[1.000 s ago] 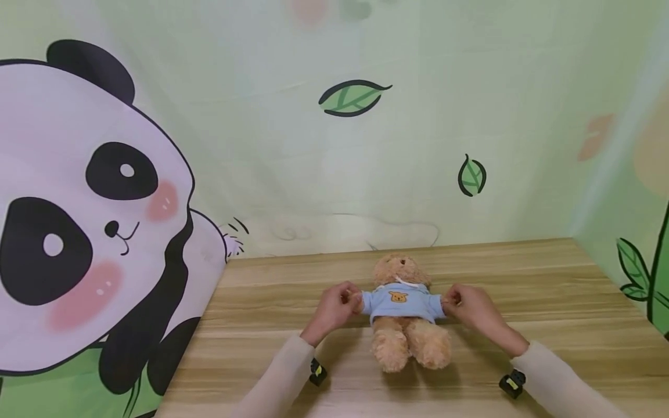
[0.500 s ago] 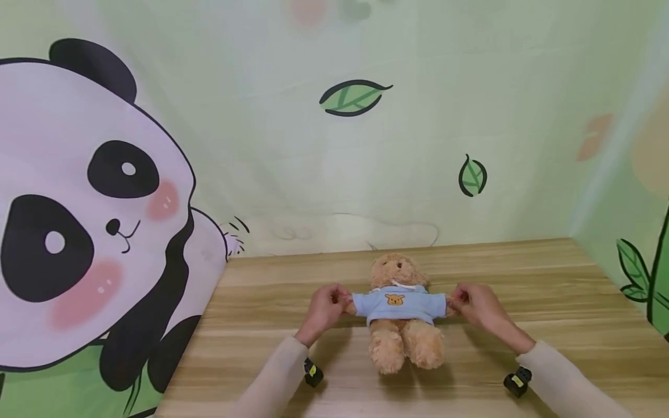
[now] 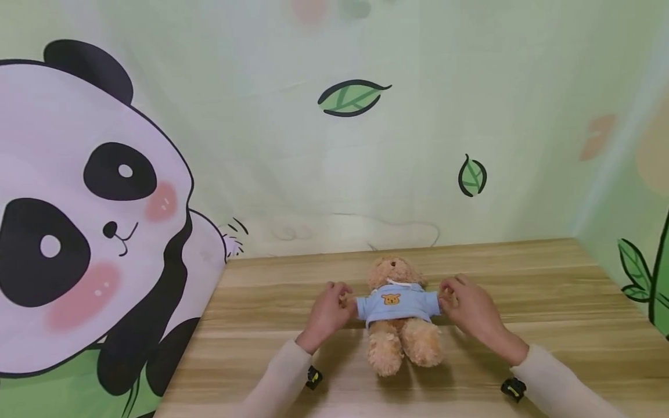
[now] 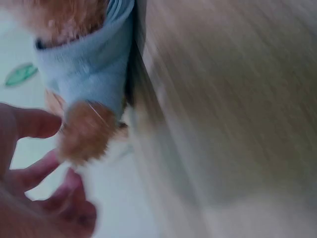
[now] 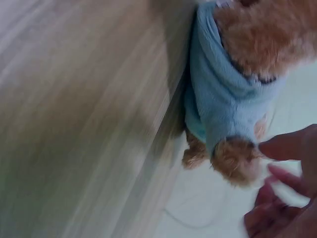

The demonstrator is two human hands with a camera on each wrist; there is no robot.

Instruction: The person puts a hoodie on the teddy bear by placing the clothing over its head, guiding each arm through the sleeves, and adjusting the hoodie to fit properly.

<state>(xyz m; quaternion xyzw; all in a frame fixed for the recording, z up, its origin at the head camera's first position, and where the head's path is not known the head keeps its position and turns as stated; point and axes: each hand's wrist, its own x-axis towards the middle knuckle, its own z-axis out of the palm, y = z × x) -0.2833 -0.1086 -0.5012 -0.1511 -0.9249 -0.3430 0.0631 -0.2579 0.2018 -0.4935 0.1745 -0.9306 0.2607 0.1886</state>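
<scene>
A tan teddy bear (image 3: 385, 349) lies on its back on the wooden table, its legs toward me. It wears a light blue hoodie (image 3: 410, 306) with a small yellow animal face and a white drawstring. My left hand (image 3: 326, 316) is at the bear's arm on the left, thumb and fingers parted around the furry paw (image 4: 86, 133) in the left wrist view. At the other arm is my right hand (image 3: 477, 313). In the right wrist view its thumb touches or nearly touches the paw (image 5: 237, 161), while the other fingers stand away from it.
The wood-grain table (image 3: 272, 278) ends at the back against a pale green cloth backdrop (image 3: 272, 145). A large printed panda (image 3: 146, 122) fills the left side. Small black devices, such as the left one (image 3: 313, 377), sit at both wrists.
Both hands pinched the bear's paws and drew the arms outward half a second ago. Now the fingers have parted, and the hoodie sleeves have come back inward. The bear has shifted slightly left.
</scene>
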